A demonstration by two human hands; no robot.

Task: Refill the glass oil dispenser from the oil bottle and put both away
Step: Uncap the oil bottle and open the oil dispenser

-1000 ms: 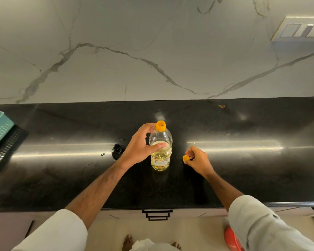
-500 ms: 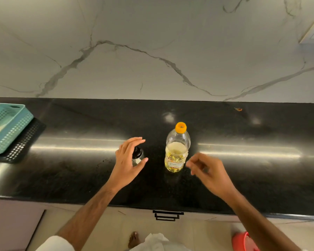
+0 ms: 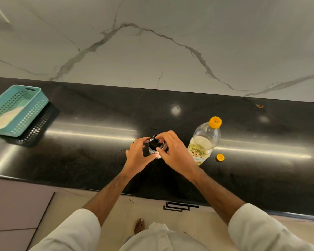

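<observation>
A small glass oil dispenser [image 3: 154, 144] with a black top stands on the black counter [image 3: 80, 156] in the middle. My left hand [image 3: 137, 156] curls round its left side, thumb on the glass body. My right hand [image 3: 172, 151] grips its black top from the right, fingers over the cap. To the right stands the clear plastic oil bottle [image 3: 204, 142], about half full of yellow oil, with an orange neck ring and an open mouth. Its small orange cap [image 3: 220, 157] lies on the counter just right of the bottle.
A teal perforated basket [image 3: 16, 109] sits at the counter's far left on a black perforated mat [image 3: 40, 127]. A marble wall rises behind the counter. A drawer handle [image 3: 178, 207] shows below the counter's front edge. My bare foot stands on the pale floor.
My left hand left the oil bottle and went to the dispenser. My right hand put the orange cap down beside the bottle and came over onto the dispenser's top. The view shifted left.
</observation>
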